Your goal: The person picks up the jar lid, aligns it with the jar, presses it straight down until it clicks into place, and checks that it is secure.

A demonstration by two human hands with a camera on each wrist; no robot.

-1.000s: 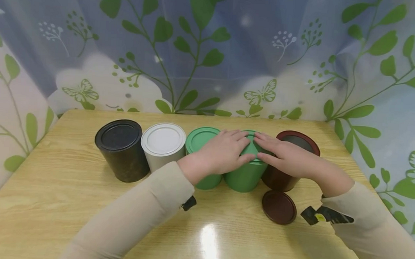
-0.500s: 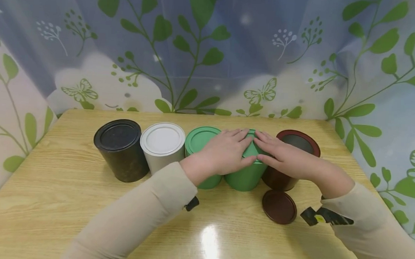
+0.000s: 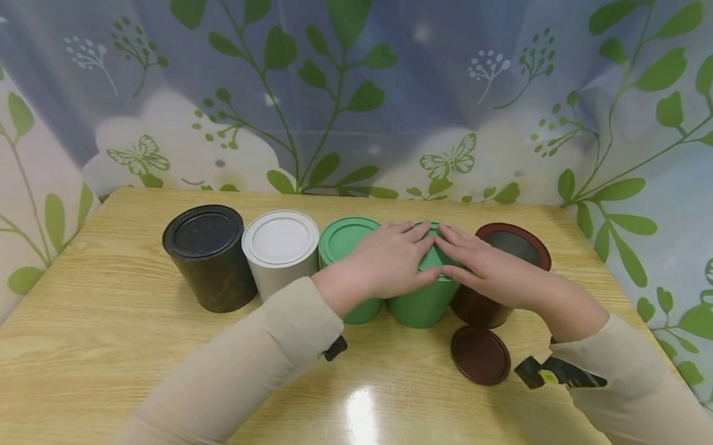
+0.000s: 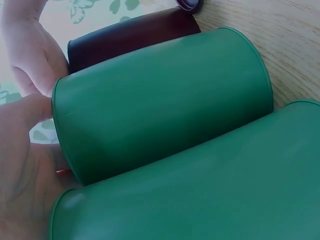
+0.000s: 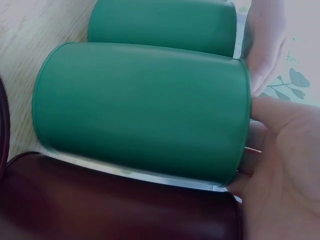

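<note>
Two green canisters stand side by side mid-row. On the lid of the right green canister (image 3: 421, 306), both hands lie with fingers extended and fingertips nearly meeting. My left hand (image 3: 385, 261) reaches over the left green canister (image 3: 342, 236), hiding part of its lid. From the right comes my right hand (image 3: 490, 266), its wrist side passing over the front of a dark red canister (image 3: 479, 309). In the left wrist view, thumb and palm sit at the lid end of the green canister (image 4: 160, 105). The right wrist view shows fingers over that same end of the green canister (image 5: 140, 110).
A loose dark red lid (image 3: 480, 355) lies on the wooden table (image 3: 84, 342) before the dark red canister, whose top shows a grey-black inside. To the left stand a white canister (image 3: 280, 238) and a black canister (image 3: 207, 241), both lidded. A leaf-patterned curtain (image 3: 362, 115) hangs behind.
My left wrist and sleeve have edged slightly to the right. Both hands stay on the green lid, and the canisters hold their places.
</note>
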